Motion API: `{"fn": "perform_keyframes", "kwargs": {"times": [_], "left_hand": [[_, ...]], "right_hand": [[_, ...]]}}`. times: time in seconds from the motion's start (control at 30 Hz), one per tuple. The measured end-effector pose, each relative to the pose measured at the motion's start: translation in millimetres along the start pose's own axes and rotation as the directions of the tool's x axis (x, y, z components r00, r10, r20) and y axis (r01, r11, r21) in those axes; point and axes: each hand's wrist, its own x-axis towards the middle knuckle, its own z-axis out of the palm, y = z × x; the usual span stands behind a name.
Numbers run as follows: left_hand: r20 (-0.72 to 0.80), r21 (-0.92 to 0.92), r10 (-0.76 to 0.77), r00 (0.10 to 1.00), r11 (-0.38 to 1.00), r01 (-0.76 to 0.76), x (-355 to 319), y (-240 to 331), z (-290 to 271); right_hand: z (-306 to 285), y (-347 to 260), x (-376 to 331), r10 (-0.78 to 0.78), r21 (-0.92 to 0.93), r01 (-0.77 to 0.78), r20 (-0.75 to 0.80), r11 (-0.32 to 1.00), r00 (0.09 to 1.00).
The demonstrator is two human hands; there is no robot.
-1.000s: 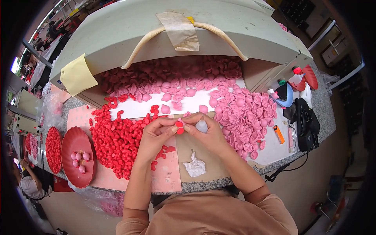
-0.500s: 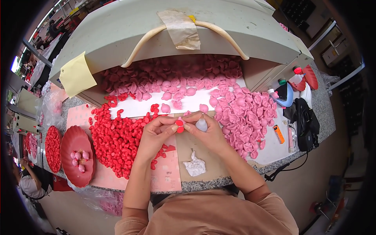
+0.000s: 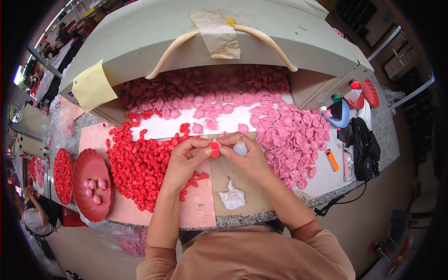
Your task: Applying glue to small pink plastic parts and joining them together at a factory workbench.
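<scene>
Judging by the bench, the job is barely begun: a big heap of pale pink petals [image 3: 289, 135] and a wide spread of small red pieces [image 3: 140, 163] wait unworked, while only a few finished pink buds [image 3: 93, 186] lie on the red dish [image 3: 88, 205] at the left. Between the piles, the left hand [image 3: 186, 161] and right hand [image 3: 245, 151] meet fingertip to fingertip, pinched together on one small red piece [image 3: 214, 148], the right also cupping a whitish bulb [image 3: 240, 148].
</scene>
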Motion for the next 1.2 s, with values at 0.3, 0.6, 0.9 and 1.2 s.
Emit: {"fn": "perform_keyframes", "kwargs": {"times": [0.3, 0.6, 0.9, 1.2], "left_hand": [[0.008, 0.003, 0.0, 1.0, 1.0, 0.0, 3, 0, 2], [-0.009, 0.093, -0.021, 1.0, 0.995, 0.022, 1, 4, 1], [0.106, -0.02, 0.079, 0.991, 0.997, -0.077, 2, -8, -7], [0.101, -0.076, 0.11, 0.989, 0.992, -0.103, 5, -13, -9]], "right_hand": [[-2, -2, 1, -0.002, -0.016, 0.002, -0.009, 1.0, 1.0], [0, -3, 1, -0.062, -0.105, 0.055, -0.065, 0.993, 0.996], [5, 2, -2, -0.048, -0.104, 0.038, -0.089, 0.994, 0.995], [7, 4, -1, -0.065, -0.105, 0.058, -0.065, 0.993, 0.996]]}}
